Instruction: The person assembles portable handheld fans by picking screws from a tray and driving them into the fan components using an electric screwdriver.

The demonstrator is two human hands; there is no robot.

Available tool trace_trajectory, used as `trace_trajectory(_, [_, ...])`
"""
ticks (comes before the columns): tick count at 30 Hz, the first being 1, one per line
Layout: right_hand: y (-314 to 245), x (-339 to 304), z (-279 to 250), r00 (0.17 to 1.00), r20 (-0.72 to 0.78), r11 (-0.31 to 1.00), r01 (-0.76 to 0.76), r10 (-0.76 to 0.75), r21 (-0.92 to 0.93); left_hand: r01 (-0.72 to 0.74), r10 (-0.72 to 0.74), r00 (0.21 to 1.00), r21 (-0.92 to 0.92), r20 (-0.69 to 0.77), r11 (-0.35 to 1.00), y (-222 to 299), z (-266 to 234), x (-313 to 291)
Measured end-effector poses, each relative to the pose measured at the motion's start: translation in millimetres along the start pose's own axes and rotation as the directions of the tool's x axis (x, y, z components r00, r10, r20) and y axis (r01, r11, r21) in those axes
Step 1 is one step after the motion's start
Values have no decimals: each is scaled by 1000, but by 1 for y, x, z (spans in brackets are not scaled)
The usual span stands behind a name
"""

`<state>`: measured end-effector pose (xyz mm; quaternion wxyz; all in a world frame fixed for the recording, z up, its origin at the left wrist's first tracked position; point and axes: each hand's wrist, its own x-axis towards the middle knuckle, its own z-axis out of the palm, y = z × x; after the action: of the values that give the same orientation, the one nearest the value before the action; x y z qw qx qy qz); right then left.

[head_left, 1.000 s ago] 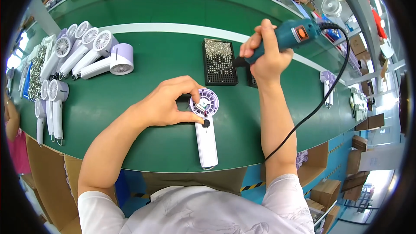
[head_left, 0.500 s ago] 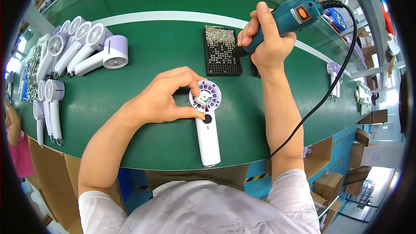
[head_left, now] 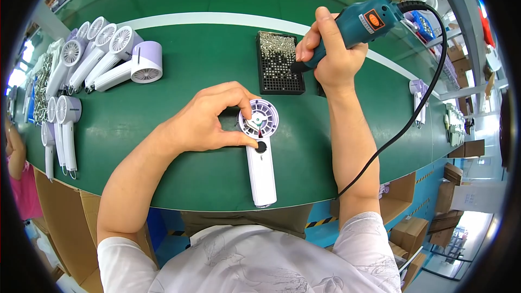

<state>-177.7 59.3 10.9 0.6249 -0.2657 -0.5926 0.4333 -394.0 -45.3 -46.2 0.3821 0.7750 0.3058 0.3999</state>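
A white handheld fan (head_left: 261, 176) lies on the green table in front of me, handle toward me, its round head showing vanes and a small dark-red wire. My left hand (head_left: 209, 119) grips it at the head, index finger on the inside and thumb beside the black round button. In my right hand (head_left: 337, 57) is a teal corded electric screwdriver (head_left: 361, 24), fingers wrapped round its body. Its dark tip points down-left over the right part of a black screw tray (head_left: 279, 82), whose holes hold many small silver screws toward the far end.
Several white and lilac fans (head_left: 116, 49) lie at the left, with more standing nearer (head_left: 68, 125). The screwdriver's black cord (head_left: 412, 122) arcs down across the right side. Another fan (head_left: 418, 97) lies at the far right. A person's arm (head_left: 16, 149) shows at the left edge.
Hardly anything differs: the screwdriver and my right hand have shifted very slightly left. My left hand keeps its hold on the fan.
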Motion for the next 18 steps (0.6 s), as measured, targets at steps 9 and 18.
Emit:
trace_trajectory(9, [-3,-7,8,999,-30,1000,-11,11,4,-12,12,1000,5,-3,1000,1,-1,0])
trace_trajectory(18, [-15,-5,4,998,11,997,65,-66,49,-27,26,1000,-13,-10,1000,-2,2,-1])
